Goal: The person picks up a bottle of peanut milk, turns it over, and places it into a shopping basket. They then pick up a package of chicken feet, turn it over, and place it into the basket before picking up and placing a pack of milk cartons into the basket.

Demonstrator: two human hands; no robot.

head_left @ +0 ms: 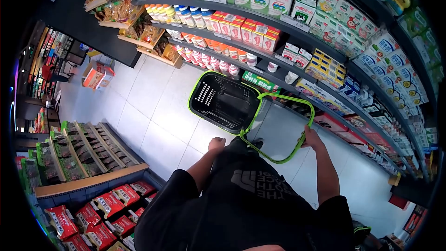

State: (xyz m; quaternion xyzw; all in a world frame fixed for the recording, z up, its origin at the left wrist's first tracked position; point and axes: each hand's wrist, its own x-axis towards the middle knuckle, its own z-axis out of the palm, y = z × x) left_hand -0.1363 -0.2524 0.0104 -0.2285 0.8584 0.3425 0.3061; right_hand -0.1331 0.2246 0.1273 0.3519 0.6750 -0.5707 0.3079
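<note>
A black shopping basket (pixel 225 101) with a bright green rim and a long green handle (pixel 312 106) is in front of my body, above the tiled floor. The inside of the basket looks empty. At the right, my right hand (pixel 310 137) has its fingers wrapped round the far side of the handle. My left hand (pixel 217 144) hangs below the basket, near my black shirt (pixel 223 195), apart from the handle. Its fingers are curled, and whether anything is in them is too small to tell.
Shelves (pixel 260 58) of cartons and bottles curve along the top and right. Snack racks (pixel 88 158) and red packets (pixel 109 204) stand at the lower left. A cardboard box (pixel 98 75) sits on the floor (pixel 158 125) further back, near a distant person.
</note>
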